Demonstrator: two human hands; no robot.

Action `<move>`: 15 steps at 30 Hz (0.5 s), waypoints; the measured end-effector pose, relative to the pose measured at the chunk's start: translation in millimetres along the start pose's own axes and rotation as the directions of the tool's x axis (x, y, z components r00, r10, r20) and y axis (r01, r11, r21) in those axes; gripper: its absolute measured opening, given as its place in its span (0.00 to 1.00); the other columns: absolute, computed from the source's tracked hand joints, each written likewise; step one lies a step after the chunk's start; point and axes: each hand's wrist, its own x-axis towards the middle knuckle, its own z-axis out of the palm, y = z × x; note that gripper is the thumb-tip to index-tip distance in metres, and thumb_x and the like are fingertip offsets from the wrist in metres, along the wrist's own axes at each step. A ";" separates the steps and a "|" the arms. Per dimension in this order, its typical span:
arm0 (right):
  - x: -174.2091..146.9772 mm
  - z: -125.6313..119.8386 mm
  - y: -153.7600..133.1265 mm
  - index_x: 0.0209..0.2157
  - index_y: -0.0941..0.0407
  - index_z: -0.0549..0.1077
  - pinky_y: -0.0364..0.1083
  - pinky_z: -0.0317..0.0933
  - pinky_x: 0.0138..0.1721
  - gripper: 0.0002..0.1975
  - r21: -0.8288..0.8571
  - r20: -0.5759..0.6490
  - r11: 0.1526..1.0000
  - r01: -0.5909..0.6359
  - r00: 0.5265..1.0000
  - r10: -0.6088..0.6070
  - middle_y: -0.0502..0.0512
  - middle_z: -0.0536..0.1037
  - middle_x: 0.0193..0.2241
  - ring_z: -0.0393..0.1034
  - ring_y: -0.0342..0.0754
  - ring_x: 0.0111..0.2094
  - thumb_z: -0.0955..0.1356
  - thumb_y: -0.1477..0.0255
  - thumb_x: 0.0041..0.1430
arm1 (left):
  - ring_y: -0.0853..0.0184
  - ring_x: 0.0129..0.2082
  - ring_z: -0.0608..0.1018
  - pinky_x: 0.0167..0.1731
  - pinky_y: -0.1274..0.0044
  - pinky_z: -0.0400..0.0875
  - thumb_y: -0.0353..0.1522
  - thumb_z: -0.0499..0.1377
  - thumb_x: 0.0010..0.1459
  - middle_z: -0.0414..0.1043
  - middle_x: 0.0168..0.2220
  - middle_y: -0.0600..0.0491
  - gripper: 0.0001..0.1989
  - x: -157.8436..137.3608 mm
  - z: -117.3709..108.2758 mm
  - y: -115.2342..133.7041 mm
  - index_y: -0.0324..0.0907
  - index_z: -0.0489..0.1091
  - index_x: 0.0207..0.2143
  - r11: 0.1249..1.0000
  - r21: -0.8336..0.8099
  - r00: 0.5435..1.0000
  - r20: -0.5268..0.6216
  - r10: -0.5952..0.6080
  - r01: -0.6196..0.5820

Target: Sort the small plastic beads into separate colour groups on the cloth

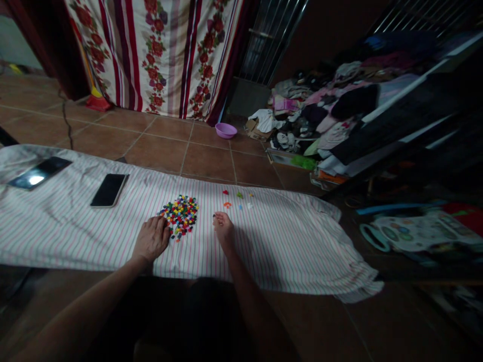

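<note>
A heap of small many-coloured pieces [181, 213], too small to name by kind, lies on a striped cloth [113, 236]. My left hand [151, 238] rests palm down at the heap's left edge, fingers lying over the cloth and touching the nearest pieces. To the right of the heap, my right hand [224, 229] is closed in a pinch on a small dark piece [214, 216]. Beyond it sit several separate pieces: a red one [225, 192], a green one [239, 195], an orange one [227, 204], a blue one [240, 206] and a white one [249, 205].
A dark phone [109, 190] and a larger shiny tablet-like device [39, 172] lie on the cloth at left. Past the far edge, a purple basin [226, 130] stands on the tiled floor. Clothes [320, 105] are heaped at right; a floral curtain [158, 55] hangs behind.
</note>
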 end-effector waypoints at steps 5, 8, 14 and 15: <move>7.1 -28.4 6.5 0.35 0.56 0.74 0.46 0.67 0.36 0.13 -0.089 -0.078 0.996 0.018 0.997 -0.025 0.56 0.80 0.34 0.74 0.48 0.33 0.62 0.67 0.54 | 0.56 0.42 0.70 0.40 0.65 0.64 0.35 0.46 0.62 0.70 0.41 0.43 0.11 -0.3 0.3 -0.1 0.40 0.65 0.41 1.000 0.007 1.000 -0.010 0.004 -0.004; 10.4 -38.0 10.9 0.36 0.56 0.75 0.46 0.66 0.36 0.13 -0.152 -0.101 0.988 0.032 0.994 -0.048 0.57 0.80 0.34 0.74 0.48 0.32 0.62 0.67 0.54 | 0.56 0.42 0.70 0.40 0.65 0.64 0.35 0.47 0.62 0.70 0.40 0.43 0.11 -0.3 -0.5 0.1 0.40 0.65 0.40 1.000 0.007 1.000 -0.014 0.010 -0.010; 16.1 -44.4 22.3 0.35 0.57 0.76 0.45 0.64 0.34 0.14 -0.258 -0.135 0.966 0.022 0.989 -0.058 0.57 0.79 0.31 0.72 0.48 0.29 0.61 0.68 0.54 | 0.56 0.42 0.70 0.39 0.65 0.65 0.35 0.46 0.62 0.70 0.40 0.43 0.12 -0.4 0.2 0.6 0.40 0.65 0.40 1.000 -0.001 1.000 -0.018 0.003 -0.003; 16.7 -44.9 23.7 0.35 0.57 0.77 0.45 0.64 0.34 0.14 -0.275 -0.136 0.961 0.030 0.988 -0.070 0.57 0.78 0.31 0.71 0.47 0.29 0.61 0.68 0.54 | 0.55 0.43 0.70 0.39 0.65 0.65 0.35 0.46 0.62 0.70 0.40 0.43 0.12 -0.4 0.4 0.6 0.40 0.65 0.40 1.000 -0.004 1.000 -0.021 0.004 -0.004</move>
